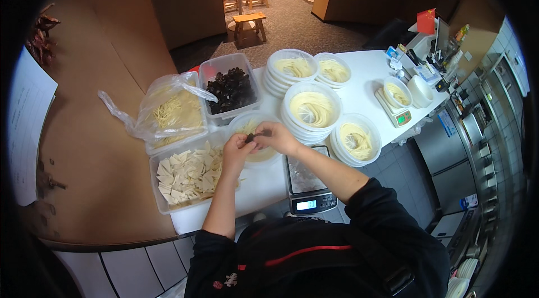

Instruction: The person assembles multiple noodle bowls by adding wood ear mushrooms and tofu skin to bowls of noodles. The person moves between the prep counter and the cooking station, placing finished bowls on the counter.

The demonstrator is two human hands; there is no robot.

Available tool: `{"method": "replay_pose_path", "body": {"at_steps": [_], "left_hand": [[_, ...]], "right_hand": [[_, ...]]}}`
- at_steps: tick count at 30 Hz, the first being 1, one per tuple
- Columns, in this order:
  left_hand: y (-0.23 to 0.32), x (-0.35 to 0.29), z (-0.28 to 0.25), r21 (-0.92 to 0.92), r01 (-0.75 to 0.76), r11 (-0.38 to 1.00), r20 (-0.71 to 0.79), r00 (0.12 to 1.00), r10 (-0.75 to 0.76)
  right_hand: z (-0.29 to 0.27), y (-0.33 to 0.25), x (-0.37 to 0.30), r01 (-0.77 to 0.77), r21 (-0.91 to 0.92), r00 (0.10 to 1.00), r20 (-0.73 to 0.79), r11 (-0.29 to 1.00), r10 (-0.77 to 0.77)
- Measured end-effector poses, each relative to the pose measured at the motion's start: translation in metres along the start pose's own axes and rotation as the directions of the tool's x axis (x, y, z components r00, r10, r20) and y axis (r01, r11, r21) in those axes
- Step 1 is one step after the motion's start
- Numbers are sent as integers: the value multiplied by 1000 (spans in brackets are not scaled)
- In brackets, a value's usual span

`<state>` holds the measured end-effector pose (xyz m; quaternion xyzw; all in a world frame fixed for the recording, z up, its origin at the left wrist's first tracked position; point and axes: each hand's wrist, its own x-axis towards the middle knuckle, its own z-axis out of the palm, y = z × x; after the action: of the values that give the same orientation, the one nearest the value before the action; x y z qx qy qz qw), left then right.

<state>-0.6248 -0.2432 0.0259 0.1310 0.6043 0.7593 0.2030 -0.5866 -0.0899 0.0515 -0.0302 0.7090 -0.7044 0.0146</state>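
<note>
Both hands meet above a round clear bowl point(247, 125) with pale yellow strips in it. Pinched between the fingertips of my left hand point(235, 149) and my right hand point(274, 137) is a small dark piece of wood ear mushroom point(250, 138). More black, crinkled pieces point(231, 91) fill a clear rectangular tub point(204, 66) just beyond. Left of my left hand, white flat-cut slices point(188, 177) fill another tub point(159, 199). My right forearm passes over a digital scale point(307, 177) with a lit display. The hands partly hide the bowl below.
Stacked round bowls of pale noodles point(312, 110) stand right of centre, with more stacks point(355, 139) around them. A plastic bag point(168, 87) covers yellow shreds at left. A smaller scale point(401, 117) carries one bowl at the far right. Wooden tables and stools point(249, 19) stand beyond.
</note>
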Motion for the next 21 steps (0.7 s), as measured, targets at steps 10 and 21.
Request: {"method": "replay_pose_path", "body": {"at_steps": [10,21], "left_hand": [[5,-3,4,177,-185,967,-12,982,191],[24,-11,30,567,-236,789,57,967,248]], "right_hand": [[-30,-2,-5,-100,-23,960,-265,995,91],[-11,-13,-16,134,-136,991,17,982,-132]]}}
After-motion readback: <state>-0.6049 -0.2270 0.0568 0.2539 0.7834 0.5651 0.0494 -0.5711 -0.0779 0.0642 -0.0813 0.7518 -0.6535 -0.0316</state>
